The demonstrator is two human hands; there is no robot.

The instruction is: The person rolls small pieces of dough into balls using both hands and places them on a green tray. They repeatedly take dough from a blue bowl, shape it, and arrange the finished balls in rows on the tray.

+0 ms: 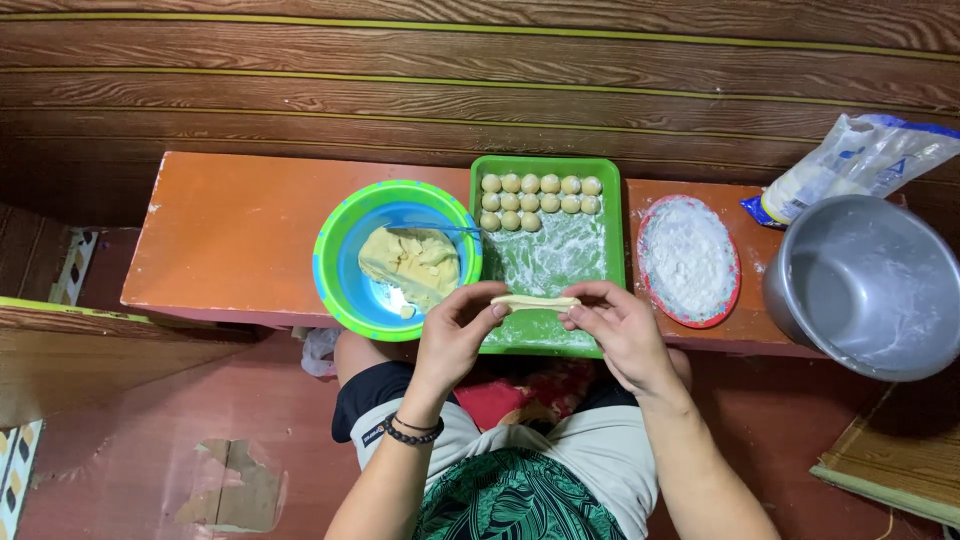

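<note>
Both hands meet at the centre of the frame over the near edge of a low orange bench (230,235). Left hand (455,335) and right hand (622,330) each pinch one end of a flattened piece of pale dough (535,301) between thumb and fingertips, holding it level just above the front rim of a green rectangular tray (612,220). A dark beaded bracelet (412,432) circles the left wrist.

On the floured tray, toward its far end, small dough balls (540,200) sit in three rows, the third row shorter. Just left of the tray stands a blue bowl with a green rim (345,235) holding a lump of yellow dough (410,262) and a spoon (435,229). Right of the tray lies a red-rimmed plate of flour (688,260). At the right edge of the frame sits a grey metal pot (868,285), with a plastic flour bag (855,160) behind it.
</note>
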